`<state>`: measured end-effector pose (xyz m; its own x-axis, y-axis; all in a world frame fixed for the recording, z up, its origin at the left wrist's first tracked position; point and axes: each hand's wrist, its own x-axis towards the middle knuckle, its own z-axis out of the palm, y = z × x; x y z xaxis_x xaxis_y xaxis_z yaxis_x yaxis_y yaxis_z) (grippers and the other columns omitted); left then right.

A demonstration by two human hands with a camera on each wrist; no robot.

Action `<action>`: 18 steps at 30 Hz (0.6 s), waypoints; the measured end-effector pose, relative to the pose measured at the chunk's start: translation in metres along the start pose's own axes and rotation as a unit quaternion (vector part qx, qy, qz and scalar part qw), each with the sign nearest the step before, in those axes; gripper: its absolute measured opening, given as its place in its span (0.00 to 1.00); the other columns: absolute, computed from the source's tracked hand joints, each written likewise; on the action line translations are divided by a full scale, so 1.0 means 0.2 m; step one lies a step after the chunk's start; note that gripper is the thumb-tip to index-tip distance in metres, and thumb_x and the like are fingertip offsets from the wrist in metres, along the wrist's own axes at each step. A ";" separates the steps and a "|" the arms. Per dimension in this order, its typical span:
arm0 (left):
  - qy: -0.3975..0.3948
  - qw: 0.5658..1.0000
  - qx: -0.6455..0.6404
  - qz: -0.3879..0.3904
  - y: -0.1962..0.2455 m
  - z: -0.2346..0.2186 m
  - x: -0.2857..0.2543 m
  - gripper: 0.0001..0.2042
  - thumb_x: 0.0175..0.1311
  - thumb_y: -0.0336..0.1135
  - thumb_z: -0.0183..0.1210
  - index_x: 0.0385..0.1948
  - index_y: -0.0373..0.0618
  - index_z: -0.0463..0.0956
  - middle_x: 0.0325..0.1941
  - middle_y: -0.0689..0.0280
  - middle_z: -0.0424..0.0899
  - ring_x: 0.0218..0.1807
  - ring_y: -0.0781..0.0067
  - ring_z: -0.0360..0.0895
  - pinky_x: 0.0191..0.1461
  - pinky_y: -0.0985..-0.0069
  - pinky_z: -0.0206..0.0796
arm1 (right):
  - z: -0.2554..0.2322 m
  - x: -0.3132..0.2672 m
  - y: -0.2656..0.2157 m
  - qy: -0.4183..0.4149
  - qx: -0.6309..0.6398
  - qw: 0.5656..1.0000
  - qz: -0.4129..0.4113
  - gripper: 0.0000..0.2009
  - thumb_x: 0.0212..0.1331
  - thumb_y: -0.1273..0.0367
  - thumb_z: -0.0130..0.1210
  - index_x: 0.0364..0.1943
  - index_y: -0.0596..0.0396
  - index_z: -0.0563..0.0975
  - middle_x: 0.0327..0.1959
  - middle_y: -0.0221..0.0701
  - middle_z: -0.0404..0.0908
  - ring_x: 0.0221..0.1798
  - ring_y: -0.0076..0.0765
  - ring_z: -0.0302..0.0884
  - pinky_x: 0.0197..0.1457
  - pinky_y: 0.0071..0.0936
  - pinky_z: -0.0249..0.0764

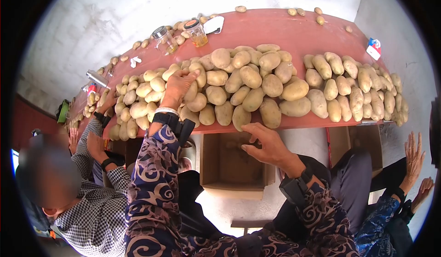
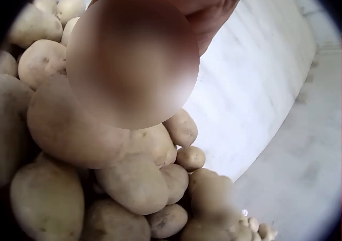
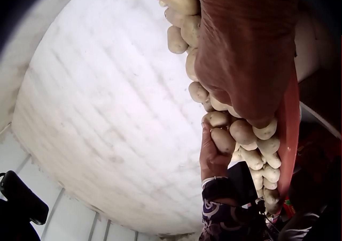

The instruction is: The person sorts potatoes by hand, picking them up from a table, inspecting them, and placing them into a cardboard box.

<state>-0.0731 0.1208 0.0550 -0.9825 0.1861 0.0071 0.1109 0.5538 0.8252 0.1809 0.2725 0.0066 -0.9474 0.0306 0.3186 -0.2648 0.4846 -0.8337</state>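
Observation:
A long pile of potatoes (image 1: 250,77) covers the front of the red table (image 1: 275,25). My left hand (image 1: 178,90) reaches onto the left half of the pile, its fingers curved about a potato (image 3: 222,140), as the right wrist view shows. In the left wrist view a blurred patch covers part of that hand. My right hand (image 1: 271,146) is at the table's front edge, fingers loosely bent and thumb apart, holding nothing. Its fingertips are close to a potato (image 1: 241,117) at the front of the pile.
Two glass jars (image 1: 164,41) (image 1: 196,33) and a metal flask (image 1: 97,78) stand behind the pile. Under the table edge is a cardboard box (image 1: 236,165). A person in a checked shirt (image 1: 98,211) sits at left; another person's hands (image 1: 415,158) show at right.

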 end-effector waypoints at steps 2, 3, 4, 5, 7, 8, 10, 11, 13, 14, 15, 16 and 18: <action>-0.032 0.997 -0.073 0.014 0.02 0.00 -0.04 0.21 0.48 0.44 0.63 0.37 0.34 0.74 0.32 0.61 0.77 0.34 0.75 0.73 0.36 0.79 0.67 | 0.01 0.00 0.02 0.000 -0.003 1.000 -0.003 0.21 0.44 0.69 0.58 0.46 0.56 0.69 0.38 0.35 0.72 0.28 0.35 0.73 0.30 0.26 0.71; -0.034 0.996 -0.089 0.000 0.04 -0.01 -0.05 0.20 0.49 0.44 0.63 0.37 0.36 0.74 0.33 0.62 0.77 0.34 0.75 0.73 0.35 0.79 0.67 | 0.01 0.00 0.02 0.000 -0.007 1.000 -0.006 0.21 0.44 0.69 0.59 0.45 0.56 0.69 0.37 0.35 0.72 0.28 0.35 0.73 0.30 0.26 0.71; -0.032 0.996 -0.088 -0.001 0.03 -0.02 -0.04 0.20 0.49 0.44 0.63 0.37 0.36 0.74 0.33 0.62 0.77 0.34 0.75 0.73 0.35 0.79 0.67 | 0.01 0.00 0.02 -0.001 -0.007 1.000 -0.006 0.21 0.44 0.69 0.59 0.45 0.56 0.69 0.37 0.35 0.72 0.28 0.35 0.73 0.30 0.26 0.71; -0.037 0.991 -0.128 -0.020 0.02 -0.04 -0.03 0.20 0.50 0.43 0.62 0.38 0.35 0.73 0.33 0.62 0.77 0.34 0.76 0.72 0.34 0.79 0.67 | 0.01 0.00 0.01 0.004 -0.003 1.000 -0.002 0.21 0.44 0.69 0.59 0.45 0.56 0.70 0.36 0.35 0.72 0.28 0.34 0.72 0.30 0.26 0.71; -0.033 0.977 -0.201 -0.055 -0.02 -0.09 -0.01 0.21 0.53 0.44 0.60 0.38 0.34 0.72 0.36 0.62 0.76 0.35 0.74 0.73 0.33 0.78 0.68 | 0.01 0.00 0.01 0.007 0.004 1.000 0.001 0.20 0.43 0.69 0.59 0.45 0.56 0.70 0.35 0.35 0.72 0.27 0.34 0.72 0.30 0.26 0.71; -0.030 0.978 -0.199 -0.058 -0.04 -0.12 -0.03 0.21 0.53 0.44 0.60 0.38 0.34 0.72 0.36 0.62 0.76 0.35 0.74 0.73 0.33 0.78 0.68 | 0.01 0.00 0.01 0.007 0.002 1.000 0.004 0.20 0.43 0.69 0.59 0.44 0.56 0.70 0.35 0.34 0.72 0.27 0.34 0.72 0.30 0.26 0.71; 0.031 0.912 -0.397 -0.094 -0.06 -0.17 -0.06 0.23 0.55 0.46 0.57 0.40 0.33 0.69 0.38 0.59 0.75 0.36 0.70 0.74 0.35 0.75 0.71 | 0.00 0.00 0.01 0.005 0.004 1.000 0.005 0.20 0.43 0.70 0.59 0.44 0.56 0.71 0.35 0.34 0.73 0.27 0.34 0.72 0.30 0.27 0.70; 0.037 0.872 -0.473 -0.125 -0.06 -0.20 -0.10 0.25 0.58 0.49 0.52 0.46 0.33 0.65 0.42 0.56 0.74 0.39 0.65 0.75 0.39 0.70 0.72 | 0.00 0.00 0.01 0.006 0.005 1.000 0.009 0.20 0.43 0.70 0.59 0.44 0.56 0.71 0.35 0.34 0.73 0.27 0.34 0.72 0.30 0.26 0.70; 0.027 0.804 -0.570 -0.168 -0.13 -0.28 -0.14 0.25 0.61 0.48 0.46 0.51 0.36 0.58 0.49 0.52 0.68 0.47 0.57 0.69 0.48 0.59 0.67 | 0.00 -0.01 0.01 0.004 0.009 1.000 0.013 0.20 0.43 0.70 0.59 0.44 0.56 0.71 0.36 0.34 0.73 0.27 0.34 0.72 0.31 0.26 0.70; 0.024 0.771 -0.600 -0.210 -0.15 -0.33 -0.15 0.25 0.62 0.47 0.44 0.52 0.37 0.56 0.52 0.51 0.65 0.50 0.54 0.67 0.50 0.55 0.65 | 0.00 -0.01 0.01 0.003 0.000 1.000 0.008 0.20 0.43 0.70 0.59 0.45 0.56 0.70 0.36 0.34 0.73 0.27 0.35 0.72 0.31 0.27 0.70; 0.000 0.738 -0.643 -0.205 -0.18 -0.36 -0.17 0.22 0.60 0.40 0.46 0.52 0.37 0.55 0.52 0.51 0.62 0.52 0.52 0.63 0.52 0.51 0.62 | 0.00 -0.01 0.01 0.003 -0.010 1.000 0.003 0.21 0.43 0.70 0.59 0.45 0.56 0.70 0.37 0.35 0.73 0.27 0.35 0.72 0.31 0.27 0.70; 0.003 0.739 -0.642 -0.204 -0.20 -0.38 -0.18 0.22 0.60 0.40 0.46 0.52 0.37 0.55 0.52 0.51 0.62 0.52 0.52 0.63 0.52 0.51 0.62 | 0.00 -0.01 0.01 0.001 -0.007 1.000 0.001 0.21 0.43 0.70 0.59 0.45 0.56 0.70 0.37 0.35 0.73 0.27 0.35 0.72 0.31 0.27 0.70; 0.060 0.808 -0.560 -0.169 -0.24 -0.41 -0.19 0.21 0.55 0.32 0.48 0.50 0.37 0.56 0.50 0.53 0.62 0.52 0.54 0.63 0.52 0.50 0.61 | 0.00 -0.01 0.01 -0.015 -0.016 1.000 0.012 0.20 0.43 0.69 0.58 0.45 0.57 0.70 0.38 0.35 0.73 0.28 0.36 0.73 0.32 0.28 0.71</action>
<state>-0.0535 0.0215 0.0617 -0.9432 0.0600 -0.3268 -0.3061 -0.5395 0.7844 0.1826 0.2728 0.0048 -0.9586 0.0172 0.2844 -0.2360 0.5112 -0.8264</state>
